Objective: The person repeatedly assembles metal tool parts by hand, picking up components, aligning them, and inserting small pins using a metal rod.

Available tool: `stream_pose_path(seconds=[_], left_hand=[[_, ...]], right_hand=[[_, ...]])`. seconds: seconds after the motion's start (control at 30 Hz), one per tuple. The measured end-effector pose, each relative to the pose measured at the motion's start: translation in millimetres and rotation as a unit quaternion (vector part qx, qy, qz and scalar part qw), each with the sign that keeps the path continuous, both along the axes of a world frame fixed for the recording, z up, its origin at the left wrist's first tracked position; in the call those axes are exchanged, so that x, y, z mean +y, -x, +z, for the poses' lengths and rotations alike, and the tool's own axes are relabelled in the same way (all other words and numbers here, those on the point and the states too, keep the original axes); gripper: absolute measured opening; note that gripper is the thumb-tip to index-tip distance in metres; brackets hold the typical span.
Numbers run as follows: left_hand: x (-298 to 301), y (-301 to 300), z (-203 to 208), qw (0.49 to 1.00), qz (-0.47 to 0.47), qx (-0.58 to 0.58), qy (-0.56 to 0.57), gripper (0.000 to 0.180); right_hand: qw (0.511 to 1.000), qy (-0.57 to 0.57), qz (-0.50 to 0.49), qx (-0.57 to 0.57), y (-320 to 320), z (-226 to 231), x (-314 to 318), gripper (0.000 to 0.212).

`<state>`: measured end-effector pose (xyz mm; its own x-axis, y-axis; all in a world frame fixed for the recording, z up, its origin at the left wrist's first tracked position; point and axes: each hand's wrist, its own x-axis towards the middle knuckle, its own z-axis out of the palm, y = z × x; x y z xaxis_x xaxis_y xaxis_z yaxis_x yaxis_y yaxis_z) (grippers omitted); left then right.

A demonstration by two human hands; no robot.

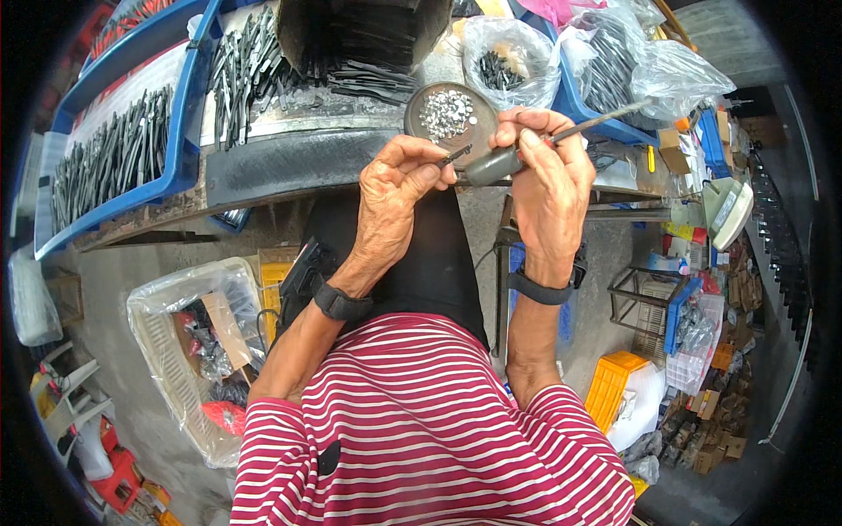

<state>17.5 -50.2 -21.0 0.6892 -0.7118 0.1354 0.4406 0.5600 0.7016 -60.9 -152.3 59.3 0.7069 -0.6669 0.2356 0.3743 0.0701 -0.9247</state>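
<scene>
My left hand [392, 195] pinches the end of a small, thin dark strip [455, 156] between thumb and fingertips. My right hand [554, 186] is closed round a screwdriver-like tool [496, 167] with a thick dark handle and a bit of red. Its long thin shaft points up and to the right, away from the strip, while the rounded handle end lies close to the strip. Whether the two touch, I cannot tell. Just beyond both hands sits a round brown dish [416, 120] with many small shiny metal pieces [447, 114] in it.
Blue bins [186, 131] of black strips stand at the left, with a loose pile of strips [246, 74] beside them. A plastic bag [535, 79] and another blue bin [568, 96] sit at the right. Below the bench edge stands a plastic-lined crate [145, 320].
</scene>
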Motion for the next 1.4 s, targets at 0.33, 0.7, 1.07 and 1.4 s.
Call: stream_pose_path(seconds=[0.33, 0.7, 1.07, 1.4], left_hand=[[-2.4, 2.5, -4.6, 1.000, 0.003, 0.012, 0.011, 0.012], [-1.0, 2.4, -9.3, 1.000, -0.006, 0.006, 0.011, 0.011], [0.0, 1.1, -9.5, 1.000, -0.008, -0.009, -0.001, 0.011], [-1.2, 0.1, -6.2, 1.000, -0.014, -0.008, 0.003, 0.013]], right_hand=[[0.974, 0.203, -0.041, -0.090, -11.1, 26.8, 17.5, 0.012], [0.941, 0.294, -0.044, -0.162, -4.4, 54.7, 16.8, 0.015], [0.937, 0.305, -0.010, -0.172, -6.4, 51.3, 13.0, 0.013], [0.978, 0.160, -0.056, -0.120, -3.4, 9.2, 12.4, 0.006]])
